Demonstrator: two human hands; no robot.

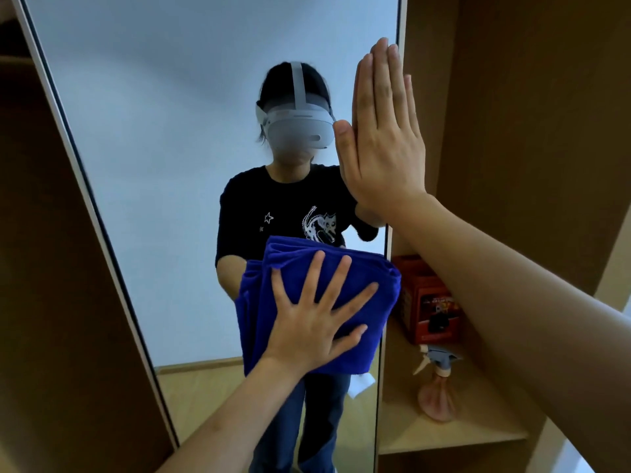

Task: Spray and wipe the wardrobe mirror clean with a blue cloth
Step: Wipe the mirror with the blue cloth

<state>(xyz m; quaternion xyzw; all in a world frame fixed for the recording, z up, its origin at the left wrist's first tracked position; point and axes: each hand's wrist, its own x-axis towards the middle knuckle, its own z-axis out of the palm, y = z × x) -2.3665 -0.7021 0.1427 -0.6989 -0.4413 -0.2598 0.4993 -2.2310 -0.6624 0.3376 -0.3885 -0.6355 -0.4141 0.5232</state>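
Observation:
A tall wardrobe mirror (153, 165) fills the middle of the view and reflects a person in a headset and black shirt. A folded blue cloth (358, 278) lies flat against the lower glass. My left hand (314, 319) presses on the cloth with fingers spread straight. My right hand (386, 138) lies flat against the mirror's right edge, fingers straight and pointing up. A spray bottle (438, 387) with a grey trigger and pinkish body stands on the shelf to the right, apart from both hands.
The mirror's white frame (102, 233) runs along its left side, with brown wardrobe panels (44, 302) beyond. To the right is an open wooden shelf (478, 428) holding a red box (426, 298) behind the spray bottle. Wooden side panels (529, 131) enclose the shelf.

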